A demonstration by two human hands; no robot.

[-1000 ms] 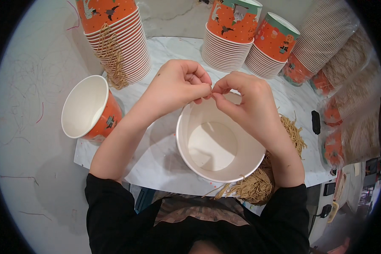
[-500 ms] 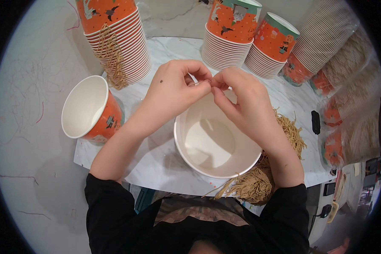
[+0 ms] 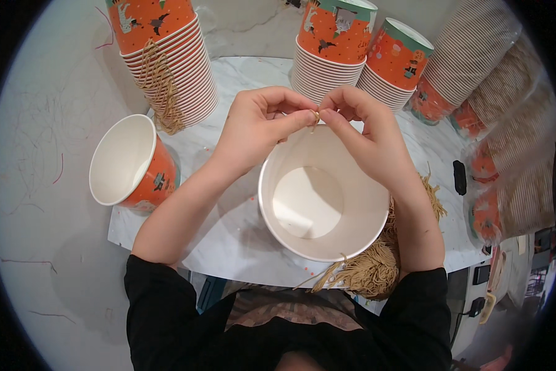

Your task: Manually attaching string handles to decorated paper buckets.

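A large white-lined paper bucket (image 3: 361, 191) is before me, its open mouth facing up toward me. Above its far rim, my left hand (image 3: 253, 127) and my right hand (image 3: 370, 133) meet at the fingertips. Both pinch a short bit of tan cord (image 3: 315, 123), of which a small loop or end shows between the fingers. How the cord joins the bucket, if it does, is hidden. Under my right forearm and against the bucket's near right side lies a bundle of tan cords (image 3: 370, 272), partly covered by the arm.
At left, an orange printed bucket (image 3: 165, 176) leans on its side. Nested bucket stacks stand behind: a tall one (image 3: 194, 74) draped with cords, another (image 3: 327, 71), and a shorter one (image 3: 386, 86). Plastic-wrapped stacks (image 3: 475, 55) line the right, near a small black object (image 3: 459, 177).
Both hands have shifted slightly to the right, and the tan cord now shows between the fingertips. The bucket has moved a little right and tilted, showing more of its far inner wall.
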